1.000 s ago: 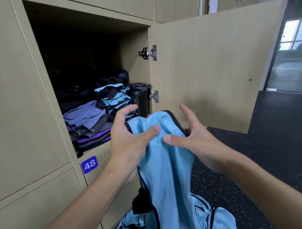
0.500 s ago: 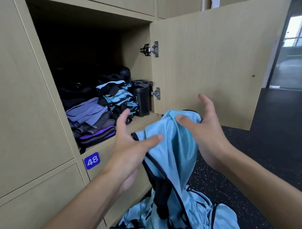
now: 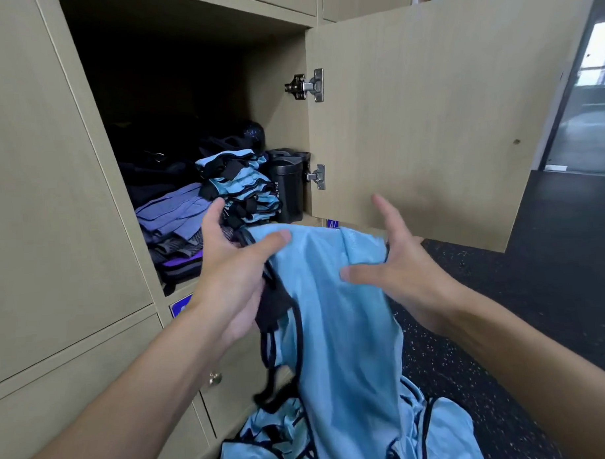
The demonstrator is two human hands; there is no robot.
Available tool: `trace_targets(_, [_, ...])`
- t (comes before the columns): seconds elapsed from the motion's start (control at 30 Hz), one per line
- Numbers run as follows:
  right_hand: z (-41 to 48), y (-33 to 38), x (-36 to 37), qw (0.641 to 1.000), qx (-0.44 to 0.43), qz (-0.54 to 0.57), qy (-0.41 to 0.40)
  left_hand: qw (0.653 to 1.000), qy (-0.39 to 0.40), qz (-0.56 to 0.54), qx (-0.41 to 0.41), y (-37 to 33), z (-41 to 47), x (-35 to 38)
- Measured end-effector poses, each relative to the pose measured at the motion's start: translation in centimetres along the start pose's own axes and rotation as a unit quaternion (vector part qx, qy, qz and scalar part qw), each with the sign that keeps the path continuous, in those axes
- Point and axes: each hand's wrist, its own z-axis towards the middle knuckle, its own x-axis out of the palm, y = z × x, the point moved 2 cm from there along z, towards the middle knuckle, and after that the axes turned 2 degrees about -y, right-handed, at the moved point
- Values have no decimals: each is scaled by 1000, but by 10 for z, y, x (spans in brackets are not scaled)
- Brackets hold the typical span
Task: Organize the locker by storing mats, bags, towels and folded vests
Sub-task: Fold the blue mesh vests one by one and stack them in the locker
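From my feed, both hands are up in front of the open locker [image 3: 281, 55], holding a light blue vest [image 3: 342, 331] with black trim by its top edge. The left hand [image 3: 234, 276] has its thumb clamped over the fabric at the upper left corner, with the forefinger pointing up towards the shelf. The black trim runs down under its palm. The right hand [image 3: 409, 270] lays its thumb across the front of the cloth while its fingers curl behind the upper right corner. I can't see how far they close behind it. The vest hangs down between my forearms, just in front of the shelf lip, and its lower end meets a heap of more blue vests [image 3: 267, 447] on the dark speckled floor [image 3: 536, 289]. Inside the locker is a stack of folded blue vests [image 3: 241, 190], with folded purple cloths [image 3: 173, 213] to its left and a black bottle [image 3: 289, 192] to its right by the hinged door [image 3: 427, 122]
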Motion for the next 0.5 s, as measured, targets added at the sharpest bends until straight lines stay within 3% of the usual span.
trace_targets(0.17, [5,3,0,996,-27,55,-60,987,67,117,-86,12,-19,3])
trace_targets(0.23, [4,5,-4,993,-16,92,-67,989,58,114,-74,8,-18,1])
trace_targets(0.4, [-4,2,1,997,-8,56,59,997,-20,53,-52,-8,-7,-4])
trace_targets(0.5, [-1,0,3,996,-12,89,16,987,39,110,-111,0,-18,-1])
